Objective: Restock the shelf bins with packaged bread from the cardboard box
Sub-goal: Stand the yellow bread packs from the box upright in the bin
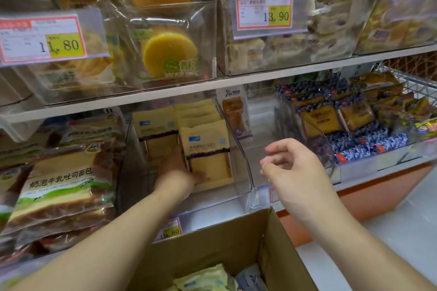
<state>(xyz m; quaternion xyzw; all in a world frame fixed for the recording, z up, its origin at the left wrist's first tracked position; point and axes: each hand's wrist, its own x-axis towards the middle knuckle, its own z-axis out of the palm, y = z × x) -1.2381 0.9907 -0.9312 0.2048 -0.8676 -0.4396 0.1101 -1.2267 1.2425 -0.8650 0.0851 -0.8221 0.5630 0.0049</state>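
Bread packs (208, 149), pale yellow with a dark band, are standing upright in rows inside the clear shelf bin (238, 149) at the middle of the lower shelf. The left hand (176, 168) is reaching into that bin, its fingers lying behind the front pack and its thumb pressing on the pack's lower front, so it is gripping or steadying that pack at its bottom left corner. The right hand (287, 160) is hovering just right of the bin, holding nothing, with its fingers loosely curled and the thumb near the forefinger. More packs (205, 279) are lying loose in the open cardboard box (224, 238) at the near edge, below both arms.

Judging by the look, each pack is light and soft, a thin film sleeve around sliced bread, so it will probably crush under a hard squeeze and slide a little in the film. Taking hold at the flat sides or the sealed top edge seems safest, with the pack kept upright while it is slotted behind its neighbours.

Left of the bin, toast loaves (59, 191) are stacked; right of it sits a nearly bare bin with one tall pack (236, 113), then blue-wrapped snacks (369, 146).
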